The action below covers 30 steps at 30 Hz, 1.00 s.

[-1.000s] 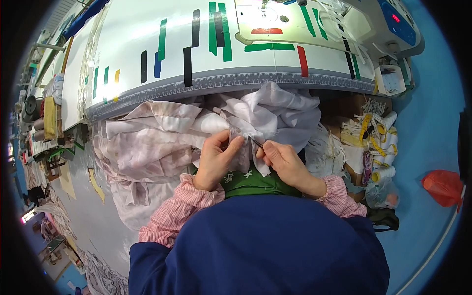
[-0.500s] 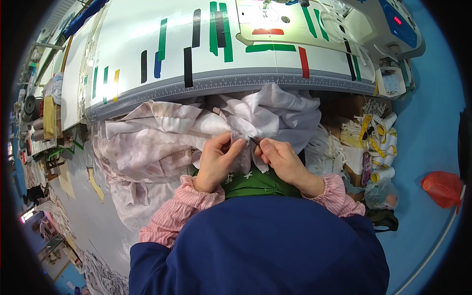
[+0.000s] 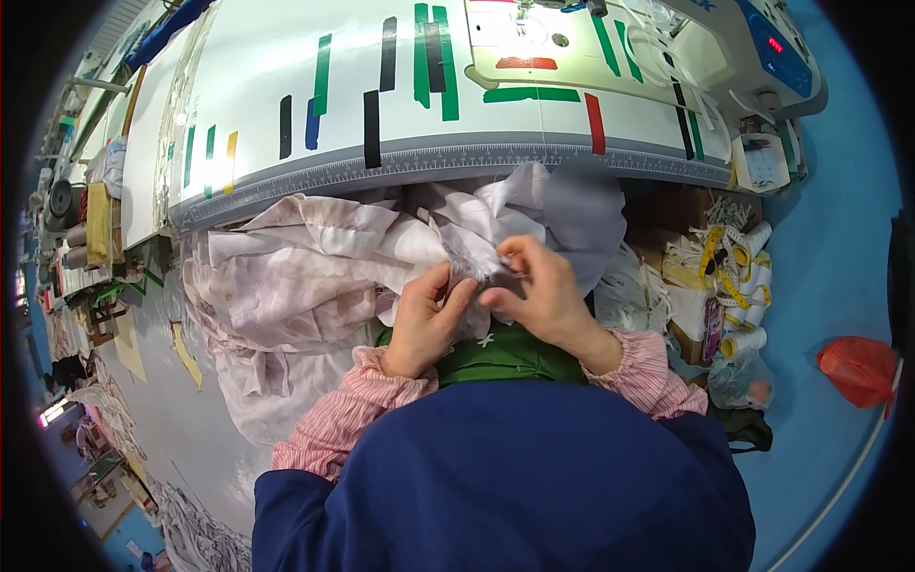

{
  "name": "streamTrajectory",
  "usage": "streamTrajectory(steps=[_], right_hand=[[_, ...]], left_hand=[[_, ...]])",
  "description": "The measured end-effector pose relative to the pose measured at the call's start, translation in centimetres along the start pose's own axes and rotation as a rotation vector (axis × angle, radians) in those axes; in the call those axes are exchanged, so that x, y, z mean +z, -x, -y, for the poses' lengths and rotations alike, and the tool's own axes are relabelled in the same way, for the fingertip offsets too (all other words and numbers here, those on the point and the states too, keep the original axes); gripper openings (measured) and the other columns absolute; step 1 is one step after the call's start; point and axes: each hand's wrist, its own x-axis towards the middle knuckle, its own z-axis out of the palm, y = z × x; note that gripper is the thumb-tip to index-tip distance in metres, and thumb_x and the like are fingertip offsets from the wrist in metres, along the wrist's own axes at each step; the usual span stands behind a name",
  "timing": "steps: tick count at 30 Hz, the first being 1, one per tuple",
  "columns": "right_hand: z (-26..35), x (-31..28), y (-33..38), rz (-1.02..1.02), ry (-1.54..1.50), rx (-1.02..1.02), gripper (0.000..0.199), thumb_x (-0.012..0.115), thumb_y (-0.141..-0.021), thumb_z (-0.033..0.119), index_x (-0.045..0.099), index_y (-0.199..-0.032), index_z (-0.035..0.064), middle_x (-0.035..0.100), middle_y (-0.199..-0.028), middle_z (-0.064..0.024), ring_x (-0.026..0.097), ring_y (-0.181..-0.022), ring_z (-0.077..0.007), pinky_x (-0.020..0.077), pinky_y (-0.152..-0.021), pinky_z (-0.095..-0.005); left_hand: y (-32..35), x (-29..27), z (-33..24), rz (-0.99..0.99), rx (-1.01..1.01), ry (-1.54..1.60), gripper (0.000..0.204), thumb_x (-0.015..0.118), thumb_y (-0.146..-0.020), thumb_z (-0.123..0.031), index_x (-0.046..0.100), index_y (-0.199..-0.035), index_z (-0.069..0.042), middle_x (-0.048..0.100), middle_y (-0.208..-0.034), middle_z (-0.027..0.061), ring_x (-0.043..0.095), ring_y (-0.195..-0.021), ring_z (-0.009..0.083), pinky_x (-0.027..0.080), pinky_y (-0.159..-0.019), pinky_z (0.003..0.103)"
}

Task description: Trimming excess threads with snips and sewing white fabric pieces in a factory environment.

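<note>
A heap of pale pinkish-white cloth [image 3: 286,276] lies over my lap and against the table's front edge. My left hand [image 3: 426,319] is closed, pinching a gathered, frayed-looking part of the cloth between thumb and forefinger. Just to its right, my right hand [image 3: 550,296] has its thumb and forefinger apart at the same part. Between those fingers is a small dark thing, blurred by motion; its kind cannot be made out. Green fabric [image 3: 510,357] with white marks shows below my hands.
Ahead stands a white sewing table with a grey ruler strip [image 3: 448,153] and coloured tapes. A sewing machine [image 3: 753,48] is at the far right. Thread cones and a yellow tape measure [image 3: 729,267] lie at the right. A red plastic bag [image 3: 856,367] rests on the blue floor.
My right hand has lifted slightly, and its thumb and forefinger have spread from a pinch on a small dark pointed tool. My left hand keeps its hold on the cloth. A blurred grey patch now shows over the cloth's right side.
</note>
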Motion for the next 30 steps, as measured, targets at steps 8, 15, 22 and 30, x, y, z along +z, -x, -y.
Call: streamTrajectory(steps=[8, 15, 22, 30], right_hand=[[0.6, 1.0, -0.9, 0.491, -0.125, -0.234, 0.023, 0.067, -0.078, 0.016, 0.052, -0.072, -0.0005, 0.048, -0.063, -0.0119, 0.048, -0.054, -0.0270, 0.0374, -0.051, -0.0345], [-0.4, -4.3, -1.5, 0.356, 0.032, -0.049, 0.021, 0.060, -0.081, 0.009, 0.050, -0.066, -0.0019, 0.041, -0.056, -0.0099, 0.040, -0.048, -0.0185, 0.0320, -0.046, -0.0313], [-3.2, -7.7, -1.3, 0.083, -0.089, -0.022, 0.028, 0.056, -0.084, 0.011, 0.042, -0.062, -0.0009, 0.035, -0.057, -0.0043, 0.035, -0.050, -0.0119, 0.0267, -0.047, -0.0284], [-5.3, -11.0, 0.6, 0.058, 0.216, 0.036, 0.030, 0.057, -0.085, 0.014, 0.042, -0.063, -0.0014, 0.037, -0.057, -0.0029, 0.035, -0.052, -0.0107, 0.0272, -0.048, -0.0264]], left_hand=[[2.4, -1.3, -0.7, 0.032, 0.107, -0.176, 0.010, 0.053, -0.089, -0.009, 0.052, -0.087, 0.000, 0.047, -0.061, 0.0095, 0.041, -0.055, 0.0152, 0.036, -0.051, 0.030], [3.5, -10.9, -1.7, -0.158, 0.053, -0.513, 0.007, 0.051, -0.086, 0.000, 0.058, -0.086, 0.000, 0.049, -0.059, 0.0108, 0.046, -0.051, 0.0187, 0.038, -0.050, 0.030], [3.6, -15.7, -2.3, -0.481, -0.029, -0.728, 0.010, 0.048, -0.089, -0.002, 0.057, -0.090, 0.002, 0.060, -0.072, 0.0125, 0.052, -0.062, 0.0201, 0.043, -0.061, 0.028], [8.2, -21.3, 3.2, -0.359, -0.028, -0.797, 0.010, 0.050, -0.090, -0.007, 0.055, -0.087, 0.001, 0.052, -0.066, 0.0150, 0.049, -0.060, 0.0210, 0.040, -0.058, 0.029]])
